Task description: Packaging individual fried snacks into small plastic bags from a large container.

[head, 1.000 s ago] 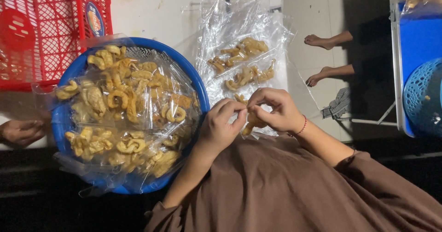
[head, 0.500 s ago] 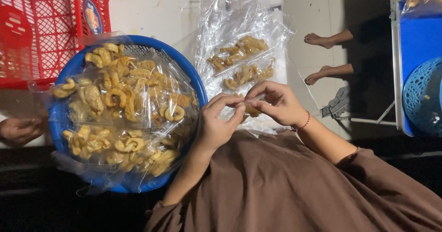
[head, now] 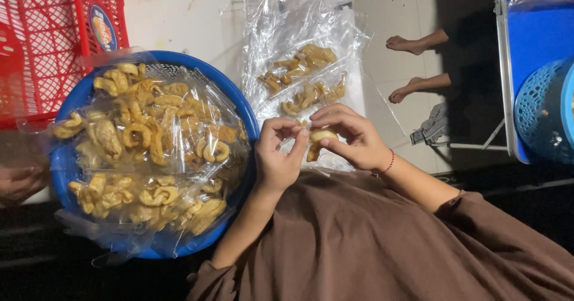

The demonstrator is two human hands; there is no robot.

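**Two hands pinch a golden snack over a pile of clear bags**

At the far left stands a red plastic crate (head: 54,38) with a lattice wall, and below it another person's hand (head: 21,181) shows at the frame's edge. Next comes a round blue basket (head: 239,107), heaped with clear packets of fried snacks (head: 149,151), curled and golden. Just beside the basket's right rim is the person's left hand (head: 278,157), its grip closed: thumb and fingertips pinch the small clear bag around the snack piece (head: 318,139) held between both hands. The right hand (head: 353,136) meets it from the other side, fingers curled and closed on the same piece; a red thread bracelet (head: 387,164) circles its wrist. Behind the hands, on the pale floor (head: 179,14), lies a pile of clear plastic bags (head: 299,44) with a few filled snack packets (head: 305,77) on top. Brown sleeves cover both forearms lower down. Further right, another person's bare feet (head: 409,68) rest on the floor, near a grey cloth (head: 431,126). At the far right a second blue basket (head: 547,112) sits against a blue panel.
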